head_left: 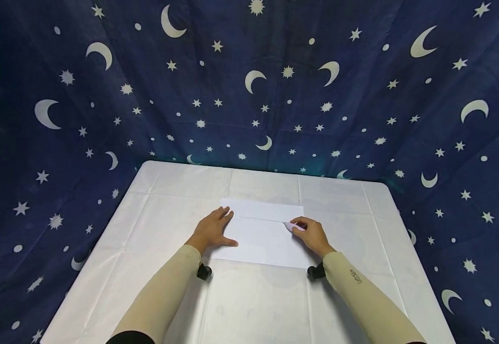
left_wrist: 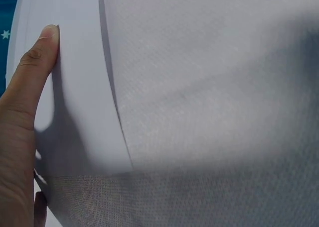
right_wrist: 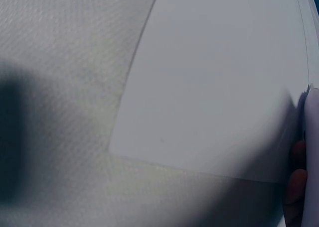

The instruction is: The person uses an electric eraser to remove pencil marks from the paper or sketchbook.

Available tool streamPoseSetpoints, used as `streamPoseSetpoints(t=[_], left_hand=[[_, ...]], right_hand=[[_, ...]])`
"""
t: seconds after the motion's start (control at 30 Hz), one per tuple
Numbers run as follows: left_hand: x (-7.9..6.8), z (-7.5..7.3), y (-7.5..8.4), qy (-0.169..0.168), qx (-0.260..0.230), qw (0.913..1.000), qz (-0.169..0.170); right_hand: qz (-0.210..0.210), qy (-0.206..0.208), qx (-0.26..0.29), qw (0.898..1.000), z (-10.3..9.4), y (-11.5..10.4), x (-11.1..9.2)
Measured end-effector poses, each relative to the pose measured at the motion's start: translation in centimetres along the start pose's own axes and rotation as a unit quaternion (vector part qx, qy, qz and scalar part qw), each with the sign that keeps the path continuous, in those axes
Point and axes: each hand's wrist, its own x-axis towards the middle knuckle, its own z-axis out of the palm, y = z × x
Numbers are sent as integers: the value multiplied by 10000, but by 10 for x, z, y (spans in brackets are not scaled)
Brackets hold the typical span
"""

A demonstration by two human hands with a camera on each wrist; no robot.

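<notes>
A white sheet of paper (head_left: 262,246) lies flat, with a thin line across its upper part. My right hand (head_left: 314,235) grips a lilac utility knife (head_left: 293,226), its narrow tip at the right end of that line. In the right wrist view the lilac body of the knife (right_wrist: 312,137) shows at the right edge, with curled fingertips beside it. My left hand (head_left: 211,230) rests spread over the paper's left edge, its thumb pointing right. The left wrist view shows this straight thumb (left_wrist: 37,62) on the paper (left_wrist: 79,77).
The paper lies on a table with a white, creased cloth (head_left: 258,306). Behind and at both sides hangs a dark blue curtain (head_left: 228,81) with moons and stars. A black wrist camera (head_left: 204,272) sits under the left wrist, another black camera (head_left: 316,271) under the right.
</notes>
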Motion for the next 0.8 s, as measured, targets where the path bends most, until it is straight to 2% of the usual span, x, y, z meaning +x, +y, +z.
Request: streamPoseSetpoints(t=[0.23, 0.47, 0.8], left_hand=[[-1, 0, 0, -22, -5, 10000, -71], [-2, -1, 0, 33, -61, 10000, -23], [-3, -1, -1, 5, -7, 10000, 25]], right_hand=[[68, -82, -20, 9999, 1, -3, 2], [74, 6, -71, 9999, 2, -5, 3], [-101, -32, -9, 9999, 5, -4, 2]])
